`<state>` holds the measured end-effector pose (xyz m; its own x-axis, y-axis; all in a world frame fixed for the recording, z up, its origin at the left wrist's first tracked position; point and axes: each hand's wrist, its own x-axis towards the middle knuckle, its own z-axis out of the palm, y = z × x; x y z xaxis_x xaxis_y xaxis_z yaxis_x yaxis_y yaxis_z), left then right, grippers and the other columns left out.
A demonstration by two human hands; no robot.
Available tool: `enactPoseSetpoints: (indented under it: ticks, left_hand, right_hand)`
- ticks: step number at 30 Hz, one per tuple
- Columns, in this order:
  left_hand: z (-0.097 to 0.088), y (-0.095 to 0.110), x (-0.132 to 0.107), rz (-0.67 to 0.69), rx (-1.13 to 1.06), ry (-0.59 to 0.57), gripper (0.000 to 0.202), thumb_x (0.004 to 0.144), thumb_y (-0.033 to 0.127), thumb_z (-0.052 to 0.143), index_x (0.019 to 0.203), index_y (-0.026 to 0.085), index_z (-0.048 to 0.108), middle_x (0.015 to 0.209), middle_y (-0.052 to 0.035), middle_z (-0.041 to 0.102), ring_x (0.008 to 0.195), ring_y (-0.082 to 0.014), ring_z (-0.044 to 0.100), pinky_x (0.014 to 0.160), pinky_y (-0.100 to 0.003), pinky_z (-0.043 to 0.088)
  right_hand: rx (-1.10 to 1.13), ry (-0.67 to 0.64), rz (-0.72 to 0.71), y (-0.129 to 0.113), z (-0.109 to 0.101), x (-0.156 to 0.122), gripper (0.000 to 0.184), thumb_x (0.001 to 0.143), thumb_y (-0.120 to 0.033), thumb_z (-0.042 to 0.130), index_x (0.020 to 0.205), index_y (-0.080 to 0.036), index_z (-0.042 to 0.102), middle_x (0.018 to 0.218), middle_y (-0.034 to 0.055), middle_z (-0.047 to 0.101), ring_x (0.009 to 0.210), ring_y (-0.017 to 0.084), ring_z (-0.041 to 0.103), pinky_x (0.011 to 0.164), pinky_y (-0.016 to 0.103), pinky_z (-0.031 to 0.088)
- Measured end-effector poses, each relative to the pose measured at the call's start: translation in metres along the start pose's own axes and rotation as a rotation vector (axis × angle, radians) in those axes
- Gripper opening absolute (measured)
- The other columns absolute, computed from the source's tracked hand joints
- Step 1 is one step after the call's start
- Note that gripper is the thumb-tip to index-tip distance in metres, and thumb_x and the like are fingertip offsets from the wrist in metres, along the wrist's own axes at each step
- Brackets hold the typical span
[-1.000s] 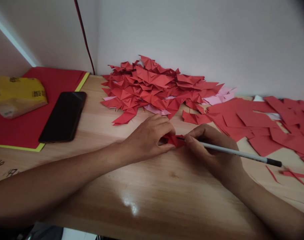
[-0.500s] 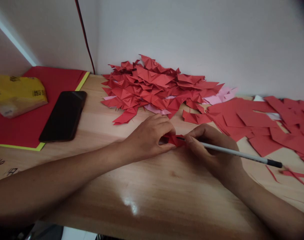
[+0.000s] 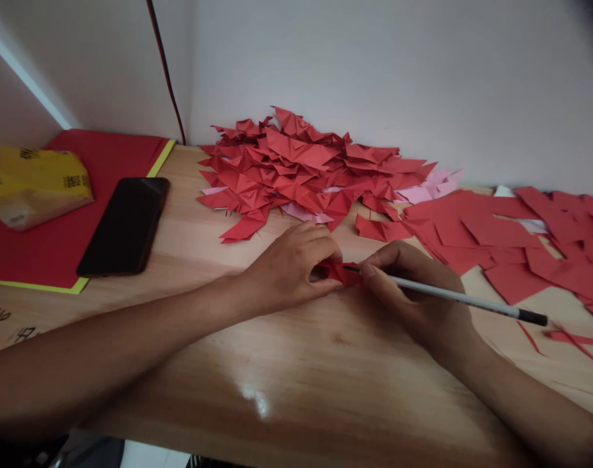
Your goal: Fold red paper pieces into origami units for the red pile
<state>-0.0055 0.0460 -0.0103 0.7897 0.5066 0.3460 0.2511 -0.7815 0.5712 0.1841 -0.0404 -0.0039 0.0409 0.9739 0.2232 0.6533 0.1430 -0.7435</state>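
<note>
Between the thumb and fingers of my left hand (image 3: 296, 270) is a small folded red paper piece (image 3: 344, 274), low over the table. Closed around a slim grey pen with a black end cap (image 3: 465, 298) is my right hand (image 3: 421, 292). The pen's dark tip touches or hovers at the paper; which of the two I cannot tell. My fingers hide part of the folds. Just beyond my hands lies a heap of folded red paper pieces (image 3: 296, 169), with some pink ones among them.
Flat red paper pieces (image 3: 496, 234) spread at the right, with thin red strips (image 3: 579, 339) nearer me. To the left are a black phone (image 3: 125, 227), red sheets (image 3: 43, 253) over a yellow one, and a yellow packet (image 3: 38, 182). A wall (image 3: 398, 78) stands behind the table.
The pen's capped end has shifted very slightly left. Both hands otherwise keep the same place and grip.
</note>
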Motion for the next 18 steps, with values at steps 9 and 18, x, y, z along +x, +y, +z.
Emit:
enactPoseSetpoints:
  ticks: [9, 18]
  left_hand:
    - [-0.0002, 0.0001, 0.0002, 0.009, -0.005, 0.002, 0.015, 0.086, 0.03, 0.065, 0.083, 0.017, 0.059, 0.086, -0.0036, 0.063, 0.086, -0.0181, 0.055, 0.08, -0.033, 0.044]
    - [-0.0002, -0.0001, 0.0001, 0.015, -0.003, 0.005, 0.014, 0.084, 0.028, 0.066, 0.084, 0.016, 0.059, 0.086, -0.004, 0.063, 0.086, -0.0178, 0.055, 0.079, -0.031, 0.043]
  right_hand:
    - [-0.009, -0.007, -0.005, -0.0002, -0.0005, 0.0002, 0.017, 0.088, -0.031, 0.06, 0.073, -0.025, 0.058, 0.059, -0.002, 0.057, 0.047, 0.011, 0.045, 0.044, 0.026, 0.034]
    - [-0.041, 0.005, -0.012, -0.0011, -0.0007, 0.0002, 0.016, 0.088, -0.03, 0.061, 0.073, -0.023, 0.058, 0.058, -0.0024, 0.057, 0.047, 0.01, 0.045, 0.042, 0.022, 0.034]
